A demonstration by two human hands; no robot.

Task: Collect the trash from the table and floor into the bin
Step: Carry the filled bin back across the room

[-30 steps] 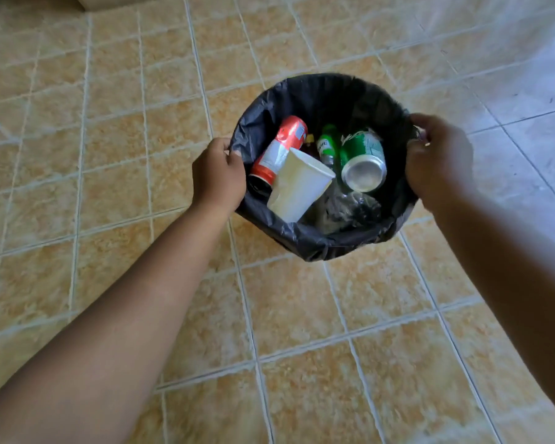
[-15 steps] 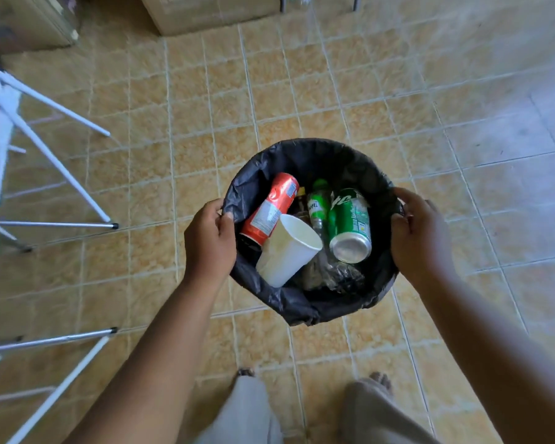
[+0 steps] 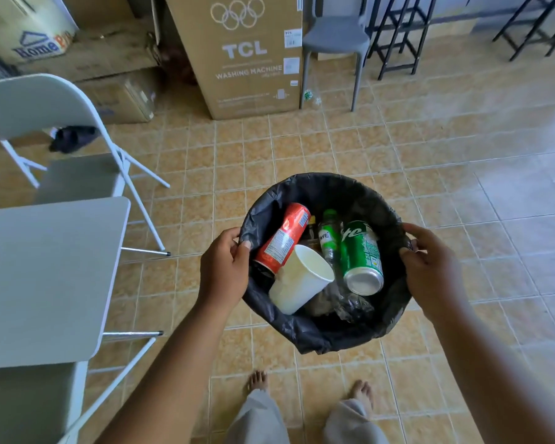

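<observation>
I hold a round bin lined with a black bag above the tiled floor. My left hand grips its left rim, and my right hand grips its right rim. Inside lie a red can, a white paper cup, a green can, a small green-labelled bottle and crumpled clear plastic. A small piece of green and clear trash lies on the floor by the grey chair.
A white folding table and white folding chair stand at the left. A washing machine carton and other boxes line the back. A grey chair and black stools stand behind. My bare feet are below the bin.
The view has tilted up and pulled back, so the room's far side now shows. The bin stays gripped in both hands and sits lower in the view.
</observation>
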